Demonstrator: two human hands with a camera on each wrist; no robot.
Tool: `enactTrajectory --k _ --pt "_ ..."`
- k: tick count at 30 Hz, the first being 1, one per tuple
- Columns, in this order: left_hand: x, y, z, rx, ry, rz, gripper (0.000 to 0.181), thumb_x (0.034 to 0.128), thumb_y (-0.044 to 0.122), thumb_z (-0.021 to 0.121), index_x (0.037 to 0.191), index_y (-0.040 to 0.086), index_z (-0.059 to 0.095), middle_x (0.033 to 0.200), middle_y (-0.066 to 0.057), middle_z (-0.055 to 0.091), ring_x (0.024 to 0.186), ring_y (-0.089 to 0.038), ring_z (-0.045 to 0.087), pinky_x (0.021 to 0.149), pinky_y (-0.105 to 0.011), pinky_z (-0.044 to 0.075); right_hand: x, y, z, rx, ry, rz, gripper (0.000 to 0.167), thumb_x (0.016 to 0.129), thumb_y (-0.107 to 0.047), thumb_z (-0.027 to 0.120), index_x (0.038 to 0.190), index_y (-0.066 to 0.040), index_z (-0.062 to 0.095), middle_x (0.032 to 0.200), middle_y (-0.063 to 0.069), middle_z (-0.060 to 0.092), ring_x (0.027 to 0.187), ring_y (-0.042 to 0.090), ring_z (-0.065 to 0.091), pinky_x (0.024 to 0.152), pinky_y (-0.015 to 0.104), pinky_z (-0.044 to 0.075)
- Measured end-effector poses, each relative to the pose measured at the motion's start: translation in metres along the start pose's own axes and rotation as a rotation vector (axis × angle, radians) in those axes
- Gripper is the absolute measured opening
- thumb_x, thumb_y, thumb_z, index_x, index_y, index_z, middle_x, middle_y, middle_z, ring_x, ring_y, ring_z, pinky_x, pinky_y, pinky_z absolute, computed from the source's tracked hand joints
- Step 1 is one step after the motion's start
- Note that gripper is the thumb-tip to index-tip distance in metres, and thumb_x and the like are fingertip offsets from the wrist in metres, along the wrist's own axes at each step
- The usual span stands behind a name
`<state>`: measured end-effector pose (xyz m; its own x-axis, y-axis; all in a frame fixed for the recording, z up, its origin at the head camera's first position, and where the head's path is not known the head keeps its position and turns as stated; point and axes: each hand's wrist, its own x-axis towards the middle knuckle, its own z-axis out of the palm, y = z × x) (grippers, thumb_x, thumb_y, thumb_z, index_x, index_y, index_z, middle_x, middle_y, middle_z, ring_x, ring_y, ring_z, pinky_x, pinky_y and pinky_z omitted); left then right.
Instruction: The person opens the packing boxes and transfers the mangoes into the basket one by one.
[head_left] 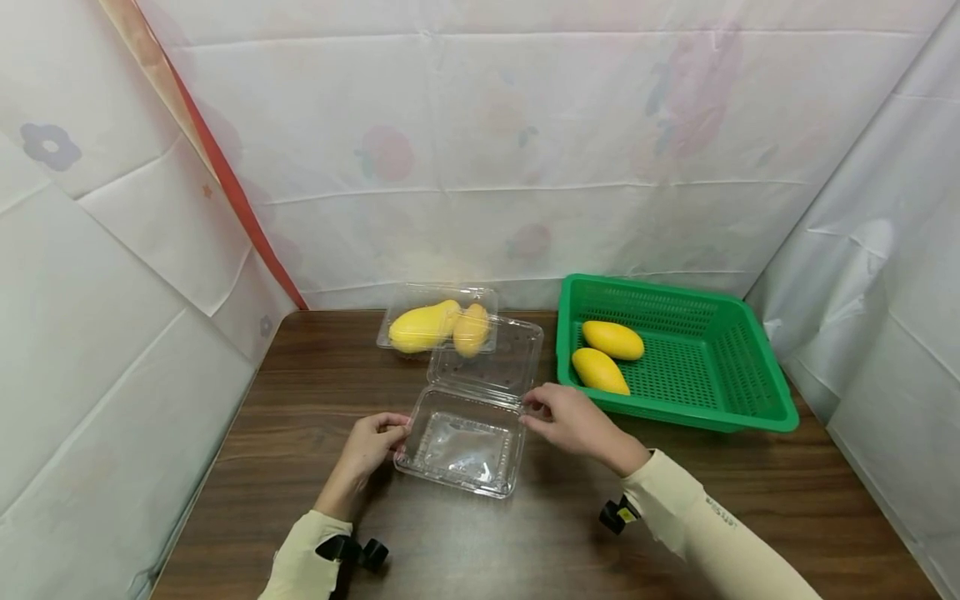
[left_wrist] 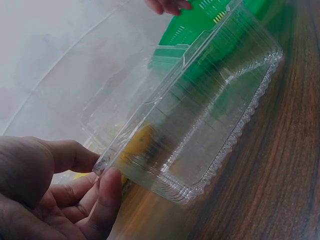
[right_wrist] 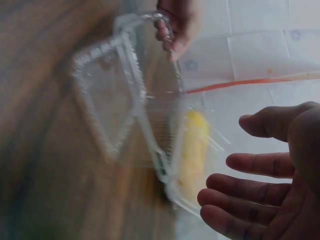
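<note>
A clear plastic clamshell box (head_left: 465,446) lies with its lid spread back, away from me, on the wooden table. My left hand (head_left: 375,446) pinches the rim on its left side, thumb and fingers meeting on the edge in the left wrist view. Beside the box's right side, near the hinge, is my right hand (head_left: 570,421). The right wrist view shows that hand (right_wrist: 270,185) with fingers spread and nothing between them, apart from the blurred box (right_wrist: 107,100).
Behind the lid stands another clear box (head_left: 405,292) holding a larger yellow fruit (head_left: 420,327) and a smaller orange-yellow one (head_left: 471,332). To the right, a green basket (head_left: 675,408) contains two yellow mangoes (head_left: 613,340). A white printed curtain (head_left: 465,150) hangs behind the table.
</note>
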<state>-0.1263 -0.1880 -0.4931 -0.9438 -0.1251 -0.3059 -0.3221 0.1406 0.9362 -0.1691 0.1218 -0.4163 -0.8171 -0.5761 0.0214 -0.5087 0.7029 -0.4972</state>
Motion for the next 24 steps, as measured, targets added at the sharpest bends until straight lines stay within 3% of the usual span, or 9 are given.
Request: enactTrajectory --k 6,11,19,24 --pt "-0.002 0.0 -0.005 0.006 -0.012 0.002 0.026 0.0905 0.0 0.061 0.112 -0.016 0.06 0.073 -0.001 0.062 0.058 -0.009 0.056 0.052 -0.02 0.05 -0.004 0.006 0.024 0.036 -0.025 -0.011 0.024 0.091 -0.021 0.068 0.106 -0.002 0.069 0.095 0.006 0.07 0.082 0.015 0.064 0.071 0.029 0.055" --pt "-0.003 -0.002 -0.018 0.026 -0.03 0.024 0.027 0.0888 -0.002 0.059 0.111 -0.017 0.059 0.074 0.0 0.065 0.058 -0.007 0.056 0.052 -0.021 0.049 -0.007 0.01 0.035 0.067 -0.054 -0.01 0.023 0.092 -0.022 0.067 0.106 -0.004 0.069 0.096 0.006 0.07 0.082 0.015 0.064 0.071 0.029 0.055" --pt "-0.005 -0.003 -0.06 0.148 -0.011 0.03 0.031 0.0932 0.006 0.058 0.117 -0.014 0.058 0.074 0.005 0.063 0.06 -0.005 0.056 0.055 -0.022 0.05 -0.005 0.015 0.039 0.077 -0.096 0.054 0.026 0.092 -0.024 0.067 0.107 -0.003 0.069 0.094 0.005 0.069 0.083 0.014 0.062 0.072 0.034 0.055" --pt "-0.005 -0.005 -0.088 0.178 0.028 0.009 0.034 0.0957 0.01 0.058 0.12 -0.014 0.056 0.077 0.009 0.062 0.066 -0.002 0.057 0.061 -0.022 0.052 -0.004 0.02 0.045 0.059 -0.065 0.087 0.028 0.092 -0.025 0.068 0.111 -0.004 0.068 0.1 0.008 0.069 0.089 0.019 0.063 0.077 0.039 0.055"
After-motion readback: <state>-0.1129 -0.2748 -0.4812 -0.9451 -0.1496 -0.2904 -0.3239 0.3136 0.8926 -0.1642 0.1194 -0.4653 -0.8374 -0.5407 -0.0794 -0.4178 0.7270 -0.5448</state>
